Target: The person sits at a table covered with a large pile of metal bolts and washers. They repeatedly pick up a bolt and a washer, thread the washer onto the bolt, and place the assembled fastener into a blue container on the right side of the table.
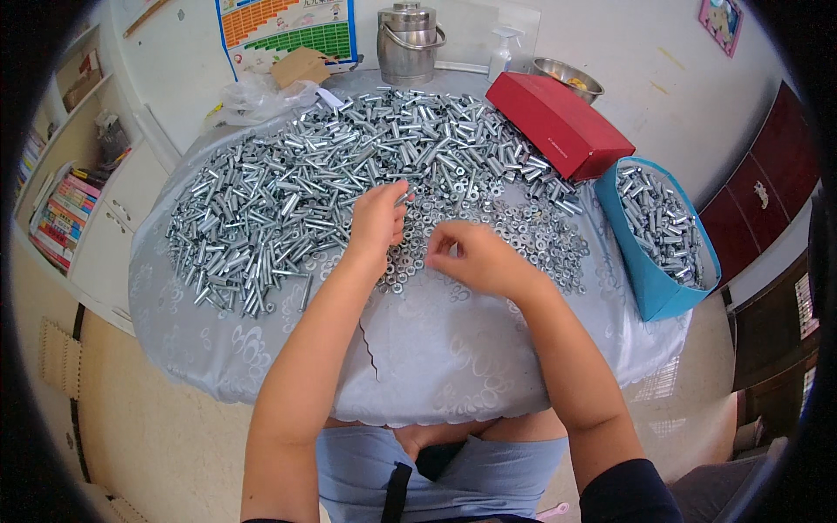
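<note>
My left hand point(377, 225) is closed over the middle of the table, with a silver anchor bolt point(408, 195) showing between thumb and fingers. Just to its right, my right hand point(478, 258) is pinched low over a spread of small washers and nuts point(532, 234); whatever its fingertips hold is too small to make out. Behind and left of both hands spreads a large heap of silver anchor bolts and sleeves point(261, 196). The hands are close together but apart.
A teal fabric bin point(667, 301) full of similar metal pieces stands at the right edge. Near it lies a red box point(562, 126). At the back are a steel pot point(408, 44), a spray bottle point(500, 57), a metal bowl point(567, 77) and a plastic bag point(261, 100). A dark wavy strand point(370, 350) lies in front.
</note>
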Motion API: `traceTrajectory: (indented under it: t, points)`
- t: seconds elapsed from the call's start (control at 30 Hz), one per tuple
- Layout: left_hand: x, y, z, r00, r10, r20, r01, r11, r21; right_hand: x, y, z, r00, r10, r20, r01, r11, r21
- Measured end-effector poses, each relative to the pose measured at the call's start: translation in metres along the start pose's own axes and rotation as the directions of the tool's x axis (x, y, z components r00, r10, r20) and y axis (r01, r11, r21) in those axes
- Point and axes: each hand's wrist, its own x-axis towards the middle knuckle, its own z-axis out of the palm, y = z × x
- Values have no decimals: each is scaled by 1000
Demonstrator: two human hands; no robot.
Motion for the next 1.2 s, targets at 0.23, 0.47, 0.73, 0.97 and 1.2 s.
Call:
traceTrajectory:
  t: [0.23,0.47,0.73,0.97,1.2]
  points:
    - [-10,1,10,981,-83,177,64,992,110,7,-7,-11,945,185,-269,26,779,627]
    - [-12,0,9,964,-65,259,51,997,59,7,-4,-17,947,278,-159,-108,745,658]
    - [-12,1,8,950,-58,307,35,996,81,7,-2,-15,938,334,-96,-169,680,713]
    - [-11,1,6,959,-75,275,57,996,74,8,5,-3,938,134,-320,45,867,496]
    - [-10,3,6,949,-116,293,102,993,64,8,4,3,894,-63,-444,170,964,204]
